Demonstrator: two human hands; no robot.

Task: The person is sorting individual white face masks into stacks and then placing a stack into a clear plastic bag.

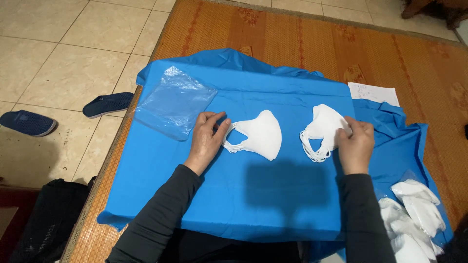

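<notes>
The person sits at a blue cloth (pixel 273 204) spread over a woven orange mat (pixel 302 44). The left hand (pixel 207 139) rests flat on the cloth, its fingers (pixel 222 129) loosely spread and touching the ear loops of a folded white mask (pixel 263 134), not closed around anything. The right hand (pixel 356 146) has its fingers pinched on the right edge of a second white mask (pixel 324 129), whose loops trail toward the near side. A stack of clear plastic bags (pixel 173 102) lies on the cloth to the far left, just beside the left hand. A heap of more white masks (pixel 414 214) sits at the near right, partly off the cloth edge, and a sheet of white paper (pixel 373 92) lies at the far right. Two dark blue slippers (pixel 63 112) stand on the tiled floor to the left.

The thin loops look easy to snag: a finger caught in them could drag the left mask askew or unfold it. The light pinch on the right mask might slip, and the near-right heap appears liable to slide off onto the mat if the sleeve brushes it.
</notes>
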